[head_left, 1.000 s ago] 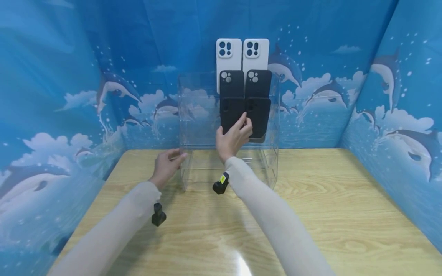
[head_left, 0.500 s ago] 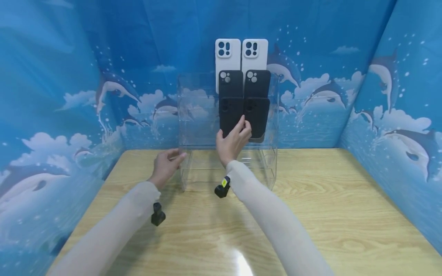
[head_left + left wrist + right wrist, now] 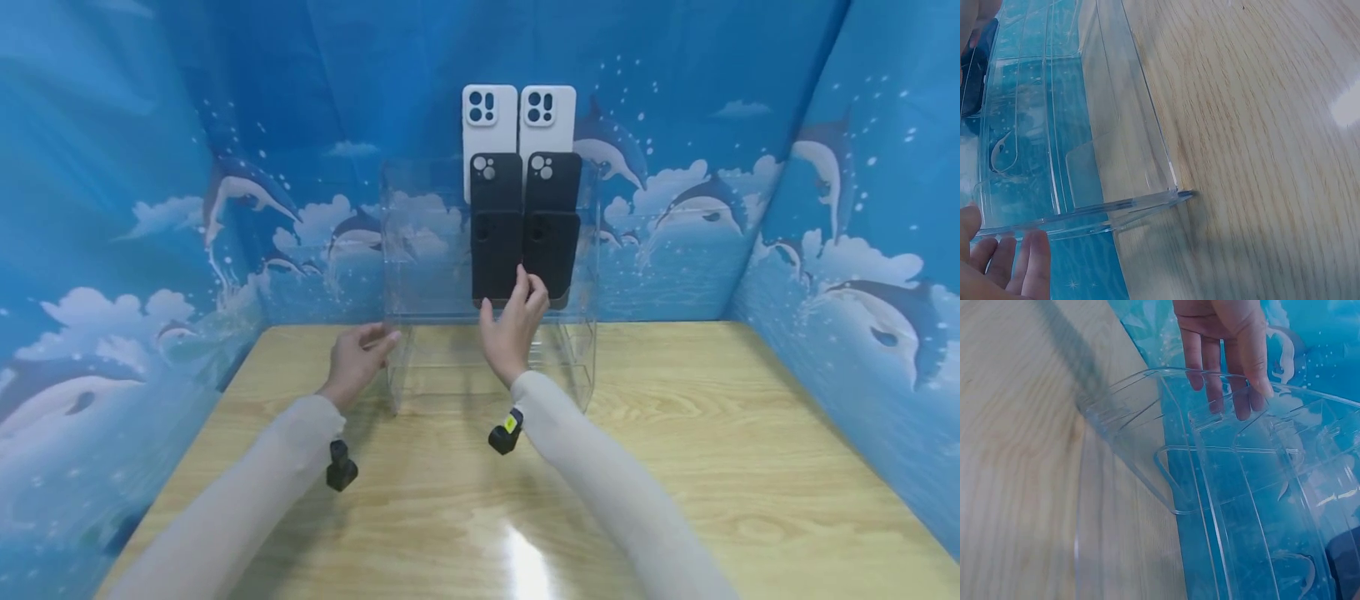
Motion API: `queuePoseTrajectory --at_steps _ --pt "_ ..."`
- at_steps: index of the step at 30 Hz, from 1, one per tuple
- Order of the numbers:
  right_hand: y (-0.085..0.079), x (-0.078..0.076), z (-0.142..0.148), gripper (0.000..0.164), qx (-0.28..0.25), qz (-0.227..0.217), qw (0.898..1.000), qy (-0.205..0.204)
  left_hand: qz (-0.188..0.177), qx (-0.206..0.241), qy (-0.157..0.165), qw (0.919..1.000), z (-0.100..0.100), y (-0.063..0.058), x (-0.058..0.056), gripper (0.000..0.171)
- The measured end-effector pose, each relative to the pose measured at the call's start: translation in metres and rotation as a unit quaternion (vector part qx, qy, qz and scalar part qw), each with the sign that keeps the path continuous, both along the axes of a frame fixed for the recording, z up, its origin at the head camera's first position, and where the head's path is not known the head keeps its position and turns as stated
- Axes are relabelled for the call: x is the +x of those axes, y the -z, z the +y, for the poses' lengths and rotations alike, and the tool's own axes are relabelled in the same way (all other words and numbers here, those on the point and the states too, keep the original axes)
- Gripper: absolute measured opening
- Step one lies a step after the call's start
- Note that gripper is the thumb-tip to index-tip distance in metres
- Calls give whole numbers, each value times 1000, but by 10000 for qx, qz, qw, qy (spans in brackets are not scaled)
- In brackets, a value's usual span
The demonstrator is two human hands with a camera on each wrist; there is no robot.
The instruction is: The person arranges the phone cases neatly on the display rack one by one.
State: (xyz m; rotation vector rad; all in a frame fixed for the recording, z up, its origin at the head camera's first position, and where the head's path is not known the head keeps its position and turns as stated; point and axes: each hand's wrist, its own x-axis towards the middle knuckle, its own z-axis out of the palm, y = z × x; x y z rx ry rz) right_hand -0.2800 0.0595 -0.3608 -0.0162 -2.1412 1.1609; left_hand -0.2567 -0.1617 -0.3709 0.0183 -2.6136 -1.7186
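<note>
A clear acrylic tiered stand (image 3: 427, 287) holds phone cases in three rows of two. At the back are two white cases (image 3: 492, 143), then two black ones (image 3: 497, 185) with camera cut-outs. The front pair is plain black, a left front case (image 3: 496, 254) and a right front case (image 3: 551, 254). My left hand (image 3: 358, 360) pinches the stand's left side panel, thumb on one face and fingers on the other, as the right wrist view shows. My right hand (image 3: 513, 329) is at the lower part of the front cases, thumb and forefinger apart, holding nothing.
The stand rests on a light wood-grain table (image 3: 675, 433) near its back edge. Blue curtains (image 3: 300, 108) printed with dolphins hang behind and at both sides. Small black cameras are strapped at each wrist, including a left wrist camera (image 3: 342, 467).
My right hand has drawn down and slightly right, from over the front black cases toward their lower edge. My left hand stays on the stand's side. The view has shifted slightly.
</note>
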Motion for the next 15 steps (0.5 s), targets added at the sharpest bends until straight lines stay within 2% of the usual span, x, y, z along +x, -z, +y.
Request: queuePoseTrajectory --at_steps 5,8,12,15 --pt "5 14 18 63 -23 -209 9969 -761 -25 144 104 9998 -3 4 -1 54" --pt "5 26 34 63 -20 -407 9921 -1183 -40 49 285 9996 -5 7 0 56" --pt "4 42 66 64 514 -715 9830 -1611 84 -823 671 9943 -15 15 4 62" --pt "1 50 94 63 1147 -827 9727 -1842 177 -1589 988 9822 -28 19 9 65"
